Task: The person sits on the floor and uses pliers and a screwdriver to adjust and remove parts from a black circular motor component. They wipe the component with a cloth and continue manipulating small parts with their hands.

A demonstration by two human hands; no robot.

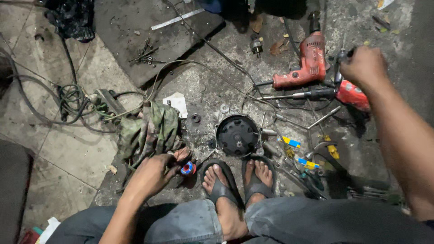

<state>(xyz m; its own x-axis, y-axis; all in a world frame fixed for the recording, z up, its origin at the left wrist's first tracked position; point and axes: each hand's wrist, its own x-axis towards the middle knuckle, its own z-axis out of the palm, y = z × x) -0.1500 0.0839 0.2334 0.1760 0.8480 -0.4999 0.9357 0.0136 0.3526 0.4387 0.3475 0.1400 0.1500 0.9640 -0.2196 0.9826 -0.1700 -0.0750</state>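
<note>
My left hand (156, 174) rests low on the dirty floor, fingers curled around a small red and blue round object (187, 169), beside a crumpled camouflage rag (151, 129). My right hand (364, 67) reaches far right and is closed around a dark tool handle (340, 63) above a red tool body (352, 95). A black round motor part (237, 134) lies on the floor just ahead of my sandalled feet (237, 180). A red power drill (305, 65) lies left of my right hand.
Screwdrivers and wrenches (307, 119) lie scattered right of the motor part, with yellow-handled pliers (332, 149). Tangled cables (72, 99) run at left. A dark board (135, 27) with screws sits at the back. A white paper scrap (177, 103) lies near the rag.
</note>
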